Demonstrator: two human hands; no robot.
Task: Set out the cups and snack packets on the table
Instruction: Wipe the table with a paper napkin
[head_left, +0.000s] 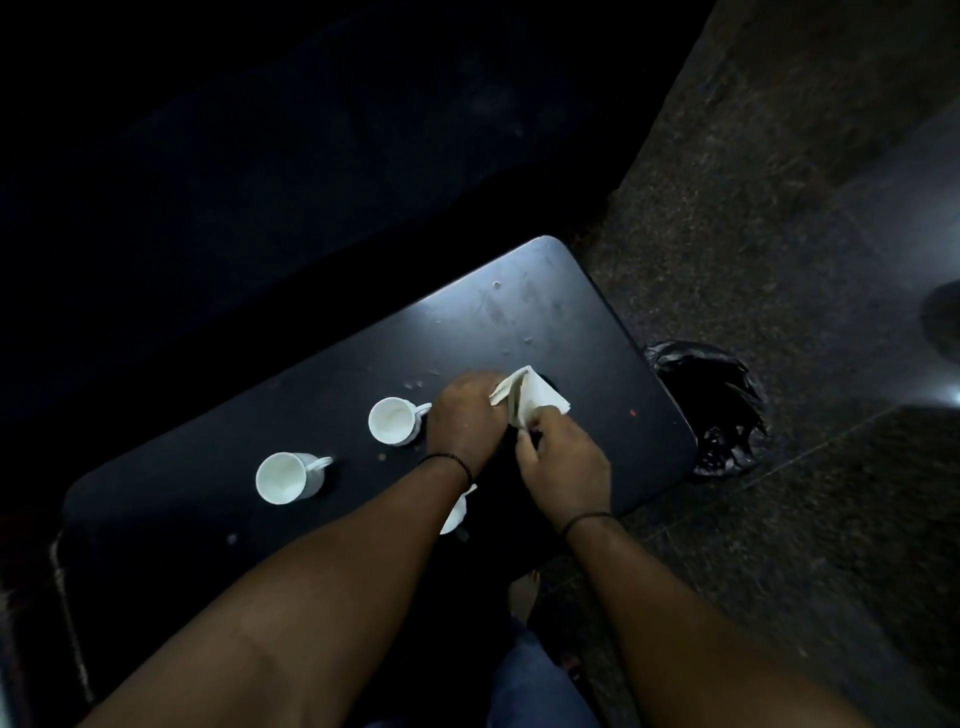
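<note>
Two white cups stand on the dark table (545, 312): one cup (284, 477) at the left, another cup (394, 420) nearer the middle, touching my left hand. A third white cup (457, 514) is mostly hidden under my left forearm. Both hands meet over the table's right half. My left hand (465, 418) and my right hand (563, 462) each grip a pale, folded packet or paper (535, 397) just above the tabletop. Whether it is a snack packet or a napkin I cannot tell.
Crumbs and small wet spots dot the tabletop. A bin lined with a black bag (711, 405) stands on the floor against the table's right edge. Speckled stone floor lies to the right; the area beyond the table is dark.
</note>
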